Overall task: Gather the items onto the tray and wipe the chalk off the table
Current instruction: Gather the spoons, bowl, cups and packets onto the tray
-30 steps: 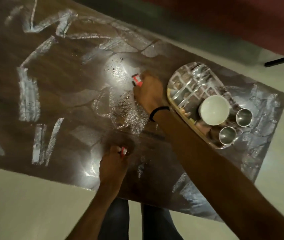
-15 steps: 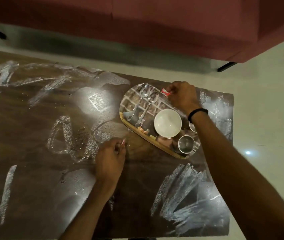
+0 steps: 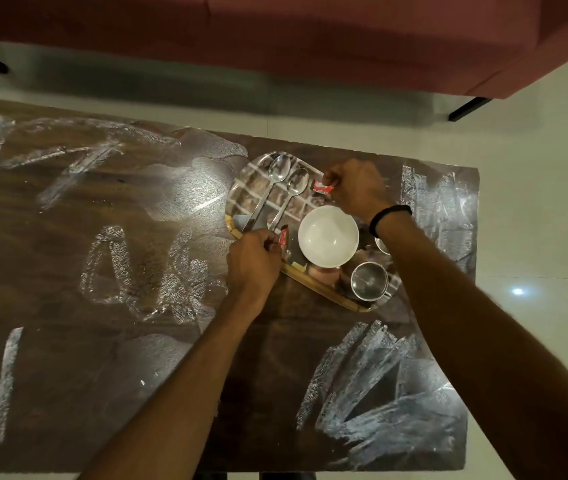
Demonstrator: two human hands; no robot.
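Pinching a red packet (image 3: 283,236) over the near-left rim of the tray (image 3: 327,292), the left hand (image 3: 253,261) has its fingers curled tight on it. At the tray's far side, the right hand (image 3: 355,190) nips a second red packet (image 3: 320,187) the same way. The oval tray, centre-right of frame, carries two spoons (image 3: 277,173), a white bowl (image 3: 327,235) and a steel cup (image 3: 369,281). Chalk smears (image 3: 379,393) streak the dark counter (image 3: 68,306). A red sofa (image 3: 310,46) fills the top.
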